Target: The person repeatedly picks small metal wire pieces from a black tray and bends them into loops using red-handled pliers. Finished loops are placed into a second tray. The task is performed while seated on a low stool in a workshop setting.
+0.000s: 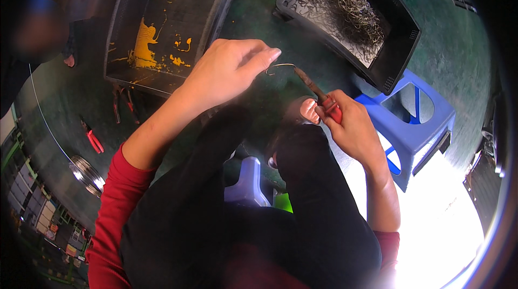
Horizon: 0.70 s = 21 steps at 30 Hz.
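Over green floor, my right hand clasped pliers; whether my left hand pinched, I couldn't tell; slackening risked dropping the wire.

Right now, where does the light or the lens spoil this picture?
In the head view, glare whites out the floor below the blue stool; in the same view, the dark trousers lose detail in shadow, a blur covers part of another person, and straight edges bow toward the dark rim.
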Each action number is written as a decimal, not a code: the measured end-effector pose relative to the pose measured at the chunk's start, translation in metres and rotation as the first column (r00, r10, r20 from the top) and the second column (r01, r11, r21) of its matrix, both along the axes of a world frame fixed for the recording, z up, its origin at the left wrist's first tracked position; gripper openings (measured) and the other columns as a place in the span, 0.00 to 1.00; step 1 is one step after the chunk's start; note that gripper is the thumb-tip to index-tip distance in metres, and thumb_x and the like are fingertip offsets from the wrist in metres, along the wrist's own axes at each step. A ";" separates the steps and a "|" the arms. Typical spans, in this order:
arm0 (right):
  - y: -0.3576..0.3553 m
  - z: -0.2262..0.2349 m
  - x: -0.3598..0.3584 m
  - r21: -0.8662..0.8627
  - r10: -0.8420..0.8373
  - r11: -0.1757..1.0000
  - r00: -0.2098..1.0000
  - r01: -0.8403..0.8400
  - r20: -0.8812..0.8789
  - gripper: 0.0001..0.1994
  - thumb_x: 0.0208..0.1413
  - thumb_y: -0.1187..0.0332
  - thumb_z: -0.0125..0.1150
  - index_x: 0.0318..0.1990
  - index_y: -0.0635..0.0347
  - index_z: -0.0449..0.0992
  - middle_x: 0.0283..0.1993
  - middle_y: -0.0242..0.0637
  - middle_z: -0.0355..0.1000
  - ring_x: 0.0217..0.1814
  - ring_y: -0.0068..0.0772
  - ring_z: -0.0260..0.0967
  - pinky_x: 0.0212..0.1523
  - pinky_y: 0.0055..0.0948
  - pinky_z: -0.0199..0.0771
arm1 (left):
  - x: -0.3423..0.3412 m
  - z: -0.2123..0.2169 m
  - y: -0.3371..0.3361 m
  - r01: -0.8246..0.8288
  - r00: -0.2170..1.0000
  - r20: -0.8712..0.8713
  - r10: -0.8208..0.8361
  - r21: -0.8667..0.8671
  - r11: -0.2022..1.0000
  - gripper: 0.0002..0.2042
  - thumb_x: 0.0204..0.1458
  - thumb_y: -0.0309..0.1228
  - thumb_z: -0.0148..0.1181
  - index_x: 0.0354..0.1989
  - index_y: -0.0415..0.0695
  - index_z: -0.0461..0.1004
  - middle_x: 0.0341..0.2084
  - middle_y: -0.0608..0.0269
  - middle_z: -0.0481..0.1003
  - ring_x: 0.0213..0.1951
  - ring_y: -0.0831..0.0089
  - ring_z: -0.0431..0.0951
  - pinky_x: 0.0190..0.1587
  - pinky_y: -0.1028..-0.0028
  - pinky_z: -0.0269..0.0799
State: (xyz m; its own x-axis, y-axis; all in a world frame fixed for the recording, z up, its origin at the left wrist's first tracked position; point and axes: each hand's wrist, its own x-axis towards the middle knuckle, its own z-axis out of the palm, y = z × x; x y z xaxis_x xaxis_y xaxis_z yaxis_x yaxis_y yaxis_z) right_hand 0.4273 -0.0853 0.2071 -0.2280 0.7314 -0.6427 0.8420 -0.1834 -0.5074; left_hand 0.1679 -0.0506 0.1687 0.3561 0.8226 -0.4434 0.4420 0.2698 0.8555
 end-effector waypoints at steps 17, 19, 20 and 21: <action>-0.012 -0.017 -0.004 0.458 0.084 0.868 0.965 -0.193 0.248 0.19 0.43 0.82 0.60 0.46 0.61 0.69 0.42 0.47 0.69 0.47 0.57 0.68 0.45 0.47 0.68 | 0.003 -0.020 -0.009 0.099 0.833 0.476 0.283 -0.630 0.770 0.24 0.65 0.47 0.47 0.20 0.43 0.71 0.09 0.72 0.60 0.12 0.83 0.57 0.17 0.81 0.51; -0.012 -0.017 -0.005 0.468 0.072 0.866 0.969 -0.178 0.236 0.18 0.43 0.82 0.60 0.45 0.62 0.69 0.41 0.47 0.70 0.46 0.57 0.68 0.44 0.47 0.68 | 0.003 -0.021 -0.009 0.128 0.800 0.484 0.355 -0.716 0.687 0.25 0.65 0.48 0.47 0.20 0.43 0.71 0.09 0.73 0.60 0.12 0.83 0.56 0.17 0.81 0.51; -0.012 -0.017 -0.004 0.453 0.065 0.878 0.977 -0.152 0.203 0.18 0.44 0.81 0.60 0.45 0.62 0.69 0.41 0.48 0.70 0.46 0.57 0.68 0.44 0.47 0.68 | 0.004 -0.021 -0.008 0.104 0.854 0.443 0.274 -0.659 0.745 0.25 0.65 0.48 0.47 0.21 0.42 0.72 0.10 0.72 0.62 0.13 0.83 0.58 0.17 0.81 0.52; -0.012 -0.016 -0.004 0.421 0.048 0.899 0.983 -0.120 0.176 0.18 0.44 0.81 0.60 0.45 0.62 0.69 0.41 0.49 0.70 0.46 0.58 0.68 0.44 0.47 0.68 | 0.004 -0.020 -0.008 0.087 0.900 0.391 0.194 -0.597 0.798 0.25 0.65 0.48 0.47 0.22 0.41 0.72 0.11 0.71 0.64 0.13 0.83 0.59 0.17 0.81 0.53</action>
